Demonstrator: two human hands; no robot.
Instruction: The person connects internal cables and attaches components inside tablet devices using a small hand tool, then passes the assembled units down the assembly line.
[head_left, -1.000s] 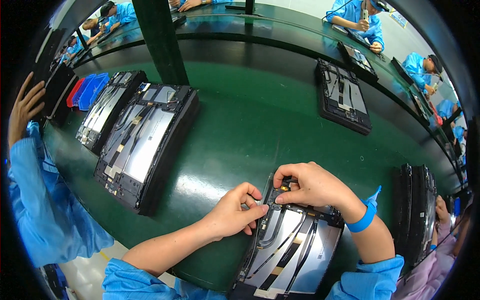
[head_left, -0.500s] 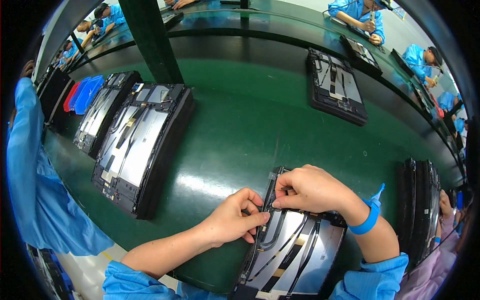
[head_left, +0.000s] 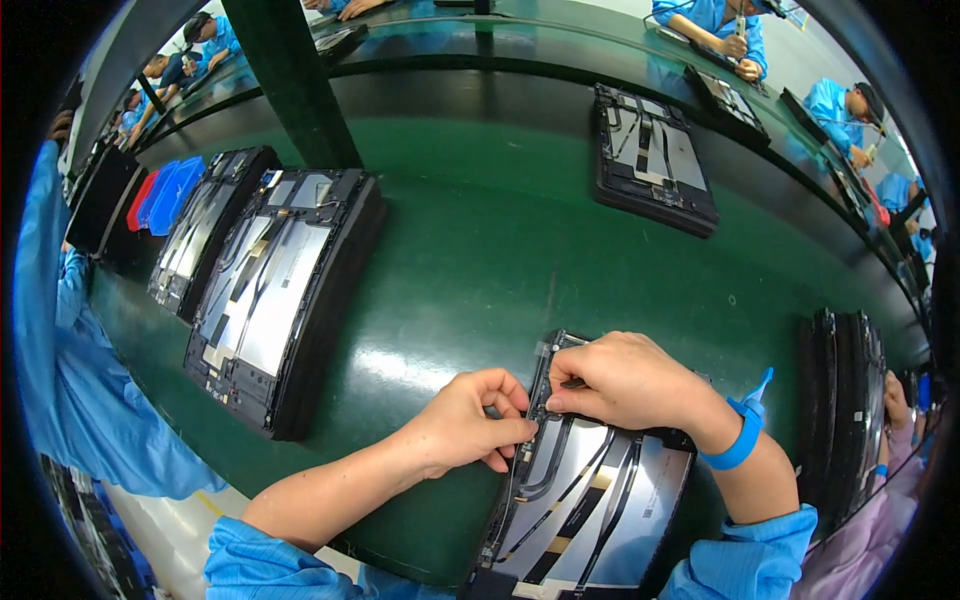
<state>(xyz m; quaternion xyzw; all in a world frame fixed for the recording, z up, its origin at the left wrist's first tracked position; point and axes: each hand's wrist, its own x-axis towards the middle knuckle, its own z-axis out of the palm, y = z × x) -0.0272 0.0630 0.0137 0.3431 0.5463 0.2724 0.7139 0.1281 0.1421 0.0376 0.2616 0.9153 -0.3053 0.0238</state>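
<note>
At the lower middle of the frame, an open flat device (head_left: 645,500) is lying on the green counter (head_left: 470,260), its black ribbon cables (head_left: 580,515) running over silver plates. The left hand (head_left: 465,420) is touching its left edge, thumb and forefinger drawn close; the right hand (head_left: 630,375) is bending over its upper-left corner, fingertips bunched. Whether either grip is pinching a part, I cannot tell, since the fingers are hiding it. For good work here, the left hand should be steadying the frame while the right is pressing lightly and squarely, keeping the blue wristband (head_left: 737,440) clear of the cables.
</note>
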